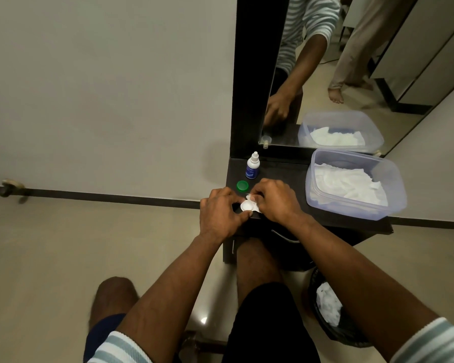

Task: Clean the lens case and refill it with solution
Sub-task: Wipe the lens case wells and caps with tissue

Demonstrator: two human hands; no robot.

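Note:
A white lens case (247,205) sits at the front left of a small dark table (281,174). My left hand (220,210) grips the case from the left side. My right hand (275,200) pinches a bit of white tissue (250,197) against the case's far side. One round well of the case shows between the hands; the rest is hidden by my fingers. A green cap (242,186) lies loose on the table just behind the hands. A small solution bottle (252,166) with a white nozzle and blue label stands upright behind the cap.
A clear plastic tub (393,179) holding white tissues takes up the table's right side. A mirror (351,74) stands behind the table. A dark bin (330,310) with crumpled tissue sits on the floor at the lower right. My knees are under the table's front edge.

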